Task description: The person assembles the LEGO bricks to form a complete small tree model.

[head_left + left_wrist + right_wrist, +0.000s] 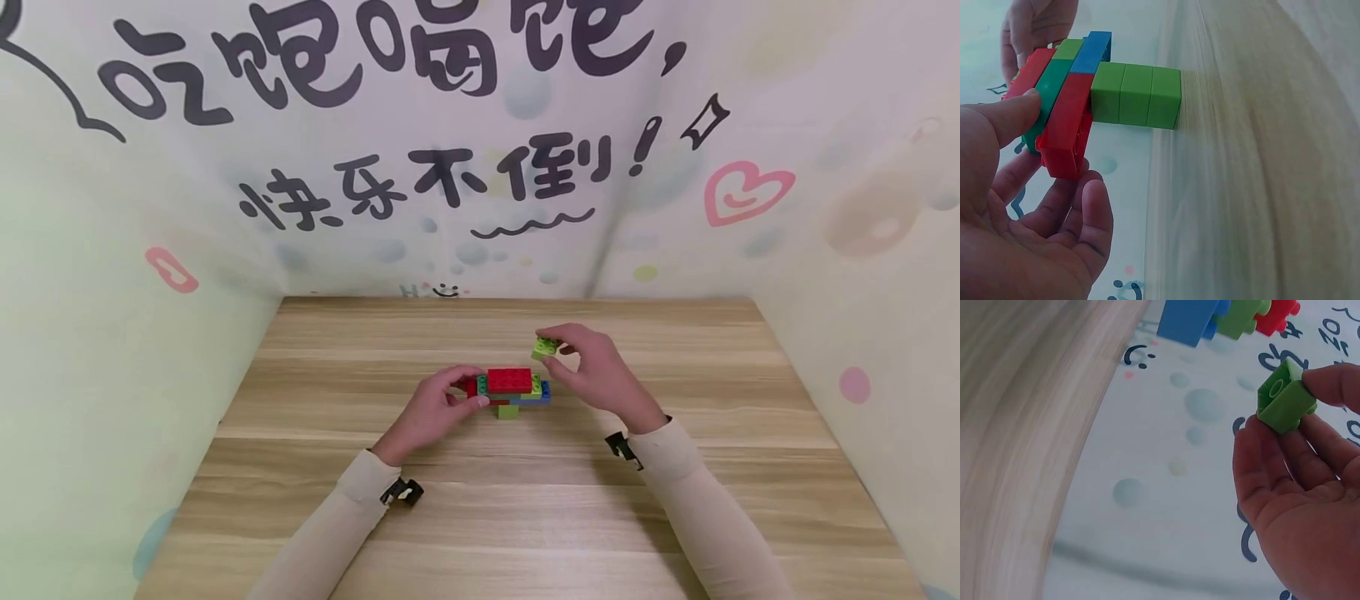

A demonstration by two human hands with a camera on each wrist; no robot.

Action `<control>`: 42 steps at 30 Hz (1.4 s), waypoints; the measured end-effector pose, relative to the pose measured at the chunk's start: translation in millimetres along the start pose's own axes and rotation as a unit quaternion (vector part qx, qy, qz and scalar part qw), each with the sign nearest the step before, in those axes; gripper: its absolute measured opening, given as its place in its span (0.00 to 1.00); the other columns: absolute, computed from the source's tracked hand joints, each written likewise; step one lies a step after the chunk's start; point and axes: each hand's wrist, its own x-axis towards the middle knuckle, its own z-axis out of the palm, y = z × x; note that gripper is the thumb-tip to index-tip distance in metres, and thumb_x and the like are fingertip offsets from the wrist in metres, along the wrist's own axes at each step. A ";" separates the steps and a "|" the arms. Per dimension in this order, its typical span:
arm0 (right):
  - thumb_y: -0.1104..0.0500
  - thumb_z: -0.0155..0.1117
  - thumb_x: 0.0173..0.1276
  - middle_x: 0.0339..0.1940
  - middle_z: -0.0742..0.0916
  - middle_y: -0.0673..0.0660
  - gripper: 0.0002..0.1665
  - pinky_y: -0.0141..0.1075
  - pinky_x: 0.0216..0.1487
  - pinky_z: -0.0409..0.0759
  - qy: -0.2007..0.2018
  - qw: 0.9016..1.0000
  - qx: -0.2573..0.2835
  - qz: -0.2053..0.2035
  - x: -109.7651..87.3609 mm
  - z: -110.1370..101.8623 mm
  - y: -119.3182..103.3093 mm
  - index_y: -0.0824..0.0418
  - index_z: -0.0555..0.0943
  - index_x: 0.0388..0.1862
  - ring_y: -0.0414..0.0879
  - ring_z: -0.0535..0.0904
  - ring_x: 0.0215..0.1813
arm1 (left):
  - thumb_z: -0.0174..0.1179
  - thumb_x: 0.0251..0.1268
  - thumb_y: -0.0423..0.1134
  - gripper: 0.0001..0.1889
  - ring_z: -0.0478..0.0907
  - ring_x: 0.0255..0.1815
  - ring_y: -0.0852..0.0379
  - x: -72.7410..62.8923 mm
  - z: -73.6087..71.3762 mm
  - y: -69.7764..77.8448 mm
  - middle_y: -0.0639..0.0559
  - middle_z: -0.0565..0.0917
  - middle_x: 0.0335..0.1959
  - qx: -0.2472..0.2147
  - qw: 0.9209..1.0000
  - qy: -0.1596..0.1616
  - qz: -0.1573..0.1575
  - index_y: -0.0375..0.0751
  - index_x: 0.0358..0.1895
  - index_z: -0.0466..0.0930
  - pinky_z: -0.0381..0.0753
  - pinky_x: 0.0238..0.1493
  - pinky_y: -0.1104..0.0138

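Observation:
A small stack of toy bricks stands on the wooden table: a red brick on top, dark green, blue and light green ones under it, a light green foot at the bottom. My left hand grips the stack's left end between thumb and fingers. In the left wrist view the brick stack lies against the thumb. My right hand pinches a small light green brick just above and right of the stack. The right wrist view shows that green brick held at the fingertips.
Pale walls with cartoon lettering and a pink heart close in the table at the back and both sides. Bare wooden tabletop spreads around the stack toward the near edge.

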 end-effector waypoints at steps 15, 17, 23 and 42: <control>0.61 0.70 0.74 0.60 0.89 0.58 0.21 0.51 0.54 0.88 -0.021 0.997 0.000 -0.081 4.8 19.5 -26.1 0.62 0.84 0.65 0.52 0.86 0.60 | 0.71 0.71 0.51 0.22 0.81 0.56 0.54 -1.3 -1.6 0.3 0.56 0.86 0.58 -0.015 1.000 -0.009 0.007 0.53 0.65 0.82 0.85 0.50 0.61; 0.62 0.70 0.74 0.61 0.89 0.58 0.21 0.51 0.57 0.87 -0.026 0.996 -0.004 -0.088 5.9 22.6 -28.0 0.62 0.85 0.65 0.53 0.85 0.61 | 0.71 0.71 0.51 0.22 0.81 0.56 0.54 -1.5 -1.9 0.4 0.56 0.86 0.58 -0.014 1.000 -0.009 0.007 0.53 0.65 0.82 0.85 0.50 0.62; 0.64 0.69 0.74 0.61 0.89 0.58 0.21 0.50 0.62 0.85 -0.037 0.995 -0.014 -0.092 4.6 30.4 -31.5 0.62 0.85 0.64 0.53 0.85 0.63 | 0.70 0.72 0.50 0.22 0.81 0.55 0.54 -1.8 -2.0 1.3 0.55 0.86 0.57 -0.014 1.000 -0.010 0.009 0.52 0.65 0.82 0.85 0.50 0.62; 0.65 0.71 0.71 0.59 0.90 0.54 0.21 0.45 0.57 0.87 -0.034 0.996 -0.029 -0.080 -2.1 35.6 -32.5 0.59 0.85 0.62 0.49 0.85 0.59 | 0.71 0.71 0.47 0.19 0.82 0.52 0.57 0.5 3.2 -3.5 0.57 0.87 0.54 -0.001 1.000 0.005 0.017 0.53 0.63 0.83 0.85 0.46 0.65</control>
